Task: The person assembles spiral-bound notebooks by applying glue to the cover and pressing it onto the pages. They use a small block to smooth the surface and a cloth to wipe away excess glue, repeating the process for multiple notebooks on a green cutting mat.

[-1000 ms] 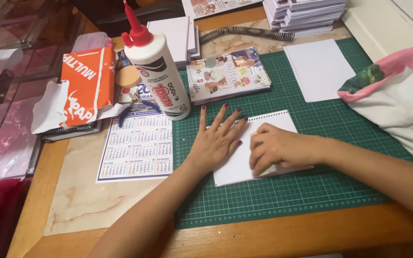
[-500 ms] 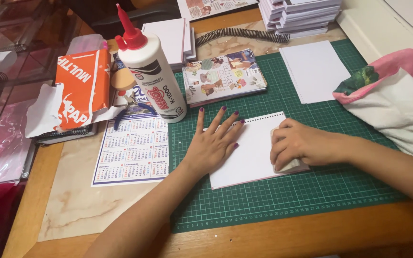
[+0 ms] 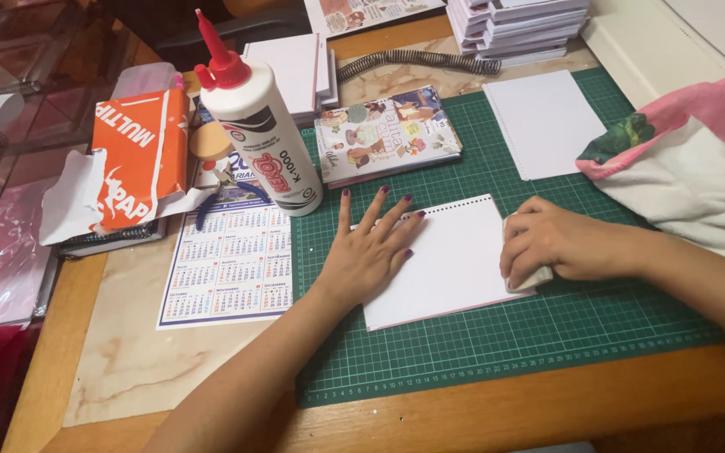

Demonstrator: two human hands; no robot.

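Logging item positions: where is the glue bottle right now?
In the head view, the glue bottle stands upper left, at the green cutting mat's left edge, above the calendar sheet.

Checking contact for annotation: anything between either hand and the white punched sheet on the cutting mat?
Left hand lies flat, bare on the white punched sheet. Right hand presses a small pale pad or cloth at the sheet's right edge, so that sits between them.

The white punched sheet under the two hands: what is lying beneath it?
The white punched sheet lies on the green gridded cutting mat. A thin pinkish edge shows along its lower side, perhaps another layer. The left hand and right hand cover parts, so anything more underneath stays hidden.
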